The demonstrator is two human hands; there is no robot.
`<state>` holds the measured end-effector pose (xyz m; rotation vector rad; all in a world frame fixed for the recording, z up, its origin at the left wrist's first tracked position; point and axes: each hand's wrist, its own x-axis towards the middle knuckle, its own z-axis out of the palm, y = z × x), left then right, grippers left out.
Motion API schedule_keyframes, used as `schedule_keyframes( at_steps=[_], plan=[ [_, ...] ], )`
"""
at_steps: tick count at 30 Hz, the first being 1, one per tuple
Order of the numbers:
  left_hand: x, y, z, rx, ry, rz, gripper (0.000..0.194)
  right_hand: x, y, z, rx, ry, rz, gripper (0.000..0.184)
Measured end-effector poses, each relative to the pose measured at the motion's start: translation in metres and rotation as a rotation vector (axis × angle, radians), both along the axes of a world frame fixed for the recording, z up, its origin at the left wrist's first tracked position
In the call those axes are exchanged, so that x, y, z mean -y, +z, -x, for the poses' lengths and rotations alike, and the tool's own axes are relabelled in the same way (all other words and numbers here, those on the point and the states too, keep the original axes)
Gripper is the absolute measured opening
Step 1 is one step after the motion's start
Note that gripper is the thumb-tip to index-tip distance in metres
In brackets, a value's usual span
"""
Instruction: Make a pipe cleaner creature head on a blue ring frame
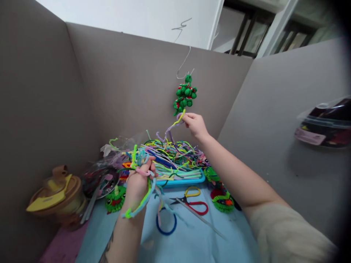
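Seen from beside the booth: left hand (141,178), grip closed round a tangled bundle of fuzzy stems (141,157) in turquoise, green and pink, raised at the near side of the blue tray (202,179), loose ends trailing over the wrist. Right hand (196,125), farther off and to the right, grip pinched together on yellow and purple strands (177,121), held up just below a hanging green cluster (186,93). On the tabletop (233,243), near side of tray, scissors (185,201) with yellow and red handles, a dark blue ring (166,233) to their left.
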<state>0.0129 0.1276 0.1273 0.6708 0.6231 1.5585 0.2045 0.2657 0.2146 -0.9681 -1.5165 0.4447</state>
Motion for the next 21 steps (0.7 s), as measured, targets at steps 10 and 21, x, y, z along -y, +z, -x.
schedule_keyframes(
  at_steps=[10,21],
  plan=[
    [-0.012,-0.016,-0.019,0.242,-0.319,0.187,0.016,0.143,-0.076,0.027,0.48,0.433,-0.125,0.015],
    [-0.019,-0.005,0.014,0.193,-0.063,0.124,0.008,0.111,-0.126,-0.024,0.268,-0.036,0.093,0.024]
  ],
)
